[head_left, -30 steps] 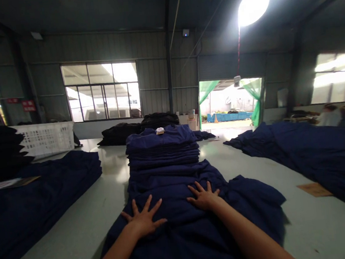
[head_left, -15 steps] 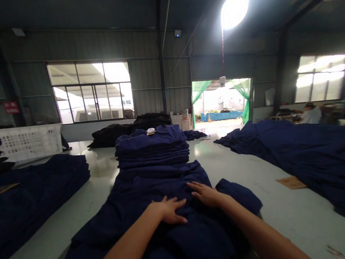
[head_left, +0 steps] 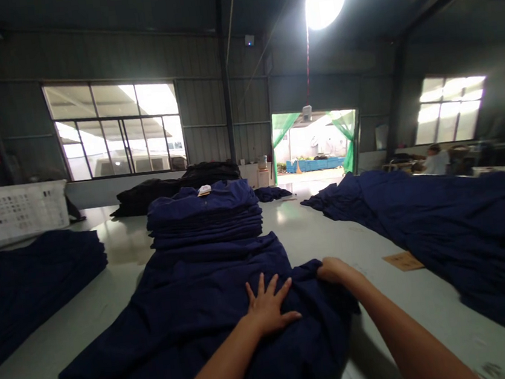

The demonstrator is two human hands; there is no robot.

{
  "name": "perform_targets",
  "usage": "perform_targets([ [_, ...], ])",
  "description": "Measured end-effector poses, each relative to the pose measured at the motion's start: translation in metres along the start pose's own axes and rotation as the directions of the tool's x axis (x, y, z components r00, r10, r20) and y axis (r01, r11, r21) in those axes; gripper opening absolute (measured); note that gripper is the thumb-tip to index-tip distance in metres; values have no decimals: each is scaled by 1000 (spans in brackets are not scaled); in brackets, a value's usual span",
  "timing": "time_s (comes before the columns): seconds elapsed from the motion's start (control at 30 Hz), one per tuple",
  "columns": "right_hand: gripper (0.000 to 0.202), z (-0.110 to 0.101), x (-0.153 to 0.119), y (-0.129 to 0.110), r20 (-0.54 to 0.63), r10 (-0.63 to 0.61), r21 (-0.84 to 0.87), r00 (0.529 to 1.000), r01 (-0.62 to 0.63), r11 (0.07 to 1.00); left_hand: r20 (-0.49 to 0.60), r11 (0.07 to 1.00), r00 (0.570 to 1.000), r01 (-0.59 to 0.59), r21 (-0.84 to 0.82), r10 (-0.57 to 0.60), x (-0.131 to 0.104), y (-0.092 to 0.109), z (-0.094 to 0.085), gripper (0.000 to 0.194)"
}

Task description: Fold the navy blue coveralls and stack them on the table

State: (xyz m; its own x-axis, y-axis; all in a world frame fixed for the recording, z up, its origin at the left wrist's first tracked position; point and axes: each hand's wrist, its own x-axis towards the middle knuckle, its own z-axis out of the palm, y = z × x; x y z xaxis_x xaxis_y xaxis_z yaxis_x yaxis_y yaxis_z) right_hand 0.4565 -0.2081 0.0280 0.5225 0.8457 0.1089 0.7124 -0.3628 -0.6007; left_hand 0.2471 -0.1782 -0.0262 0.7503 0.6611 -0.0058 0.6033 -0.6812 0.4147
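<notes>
A dark navy garment (head_left: pixel 194 318) lies spread over the table in front of me, its far edge against a folded stack. My left hand (head_left: pixel 270 309) presses flat on its middle, fingers spread. At the garment's right side, my right hand (head_left: pixel 333 269) is closed on a bunched part of it, probably a sleeve; the fingertips are hidden in the cloth. Beyond lies the neat stack of folded navy garments (head_left: pixel 205 216), with a white label (head_left: pixel 204 190) on top.
Navy cloth piles lie on the left (head_left: pixel 38 268) and on the right (head_left: pixel 457 221). A piece of brown card (head_left: pixel 403 261) lies beside the right pile. Dark folded clothes (head_left: pixel 153 195) and a white plastic basket (head_left: pixel 15 207) stand farther back. A person (head_left: pixel 436 160) is in the far right background.
My right hand has moved right from the garment's middle and taken hold of its right side, drawing it in. My left hand has shifted right and flattened with spread fingers. The view has turned slightly right.
</notes>
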Motion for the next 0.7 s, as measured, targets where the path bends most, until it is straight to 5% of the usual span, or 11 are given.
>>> perform_targets([
  [0.13,30,-4,-7,-32,1,-52,25,999,52,998,-182,920,981,-5,-392,-73,9,0,-8,79],
  [0.2,30,-3,-14,-52,103,-304,293,947,263,919,-376,774,908,-102,-625,-184,12,2,-19,68],
  [0.27,29,0,-17,-65,168,-468,534,867,319,783,-500,723,817,-159,-673,-286,11,-1,-29,67],
  [0.4,39,14,-8,-57,219,-233,316,947,157,936,-478,828,744,180,-531,-468,2,-19,-37,58],
  [0.5,32,29,-3,-36,341,-112,169,933,56,984,-549,857,677,261,-445,-491,-4,-32,-38,68],
  [0.53,27,33,-3,-30,386,-91,147,918,36,988,-597,894,678,221,-391,-429,-5,-34,-38,73],
  [0.6,18,38,-6,-24,435,-75,127,897,21,992,-616,950,748,62,-307,-247,-3,-35,-39,73],
  [0.7,13,35,-9,-26,393,-54,99,918,16,995,-447,882,887,-118,-457,-113,2,-32,-38,56],
])
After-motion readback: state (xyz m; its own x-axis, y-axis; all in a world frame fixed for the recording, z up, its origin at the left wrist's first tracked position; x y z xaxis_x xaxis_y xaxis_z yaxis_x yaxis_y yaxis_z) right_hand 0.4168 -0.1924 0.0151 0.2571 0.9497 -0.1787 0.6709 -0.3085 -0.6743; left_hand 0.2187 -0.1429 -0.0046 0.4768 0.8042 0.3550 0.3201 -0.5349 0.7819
